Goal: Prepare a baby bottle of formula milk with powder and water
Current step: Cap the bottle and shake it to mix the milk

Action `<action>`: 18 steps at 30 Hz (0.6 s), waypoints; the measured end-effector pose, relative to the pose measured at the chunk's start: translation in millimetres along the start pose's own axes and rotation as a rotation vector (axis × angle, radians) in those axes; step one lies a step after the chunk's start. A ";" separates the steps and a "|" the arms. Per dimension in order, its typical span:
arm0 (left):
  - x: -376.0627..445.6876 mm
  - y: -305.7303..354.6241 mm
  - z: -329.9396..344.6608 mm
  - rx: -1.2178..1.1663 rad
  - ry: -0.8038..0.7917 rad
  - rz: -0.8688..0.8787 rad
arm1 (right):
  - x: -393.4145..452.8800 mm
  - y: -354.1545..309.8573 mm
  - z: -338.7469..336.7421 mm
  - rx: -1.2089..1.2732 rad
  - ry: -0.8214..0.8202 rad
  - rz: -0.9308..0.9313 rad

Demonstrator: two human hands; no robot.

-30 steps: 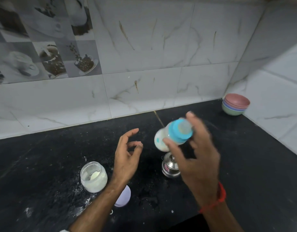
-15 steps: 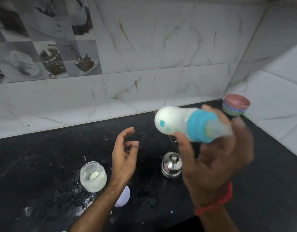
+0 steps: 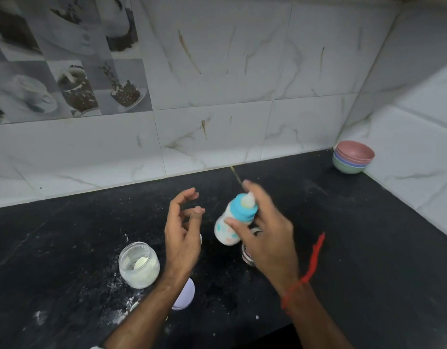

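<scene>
My right hand (image 3: pixel 266 238) grips a small baby bottle (image 3: pixel 228 229) full of white milk, with a blue collar and a clear teat pointing up and away; the bottle tilts above the black counter (image 3: pixel 356 248). My left hand (image 3: pixel 183 238) hovers just left of it, fingers apart, holding nothing. An open glass jar of white powder (image 3: pixel 139 264) stands on the counter to the left. Its pale lilac lid (image 3: pixel 184 295) lies partly hidden under my left wrist. A small steel vessel (image 3: pixel 247 255) is mostly hidden behind my right hand.
A stack of coloured bowls (image 3: pixel 352 157) sits in the back right corner where the tiled walls meet. White powder is spilled on the counter around the jar (image 3: pixel 116 308). A red thread is tied on my right wrist (image 3: pixel 296 289).
The bottle swung up and sideways half a second ago, then came back down and left to a tilted, teat-up pose. My left hand stayed nearly still.
</scene>
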State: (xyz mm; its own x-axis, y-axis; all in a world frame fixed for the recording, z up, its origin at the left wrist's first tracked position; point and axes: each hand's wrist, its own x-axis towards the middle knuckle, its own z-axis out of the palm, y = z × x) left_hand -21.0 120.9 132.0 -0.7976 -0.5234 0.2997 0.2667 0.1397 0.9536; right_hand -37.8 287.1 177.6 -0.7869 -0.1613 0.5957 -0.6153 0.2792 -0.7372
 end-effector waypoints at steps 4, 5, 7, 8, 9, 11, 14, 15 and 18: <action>-2.7 4.3 0.9 -0.022 -0.102 0.009 | -9.0 9.3 -0.3 0.292 0.034 0.384; -2.7 3.2 -0.4 -0.014 -0.150 0.005 | -6.3 7.0 -2.9 0.402 0.076 0.442; -5.1 2.2 -0.3 -0.018 -0.303 -0.007 | 3.3 1.9 -7.8 0.506 0.122 0.491; -6.8 3.7 2.0 -0.022 -0.392 -0.023 | 8.6 1.0 -8.3 0.516 0.132 0.495; -8.2 6.8 6.0 -0.022 -0.468 -0.051 | 13.9 -0.2 -8.6 0.516 0.135 0.501; -11.5 15.0 15.8 -0.086 -0.534 -0.123 | 22.6 -2.7 -9.9 0.511 0.113 0.495; -13.2 26.2 27.4 -0.321 -0.539 -0.253 | 34.0 -5.2 -20.4 0.511 0.029 0.450; -12.9 30.5 29.5 -0.393 -0.552 -0.314 | 37.2 -6.5 -23.9 0.516 -0.003 0.432; -13.1 42.5 34.4 -0.535 -0.620 -0.478 | 43.6 -12.1 -30.2 0.529 -0.082 0.393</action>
State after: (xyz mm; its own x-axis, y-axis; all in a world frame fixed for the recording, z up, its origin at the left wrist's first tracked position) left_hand -17.8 162.6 169.6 -0.9907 0.1356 -0.0114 -0.0730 -0.4584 0.8857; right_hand -63.2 305.3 222.1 -0.9456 -0.2196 0.2399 -0.2059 -0.1667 -0.9643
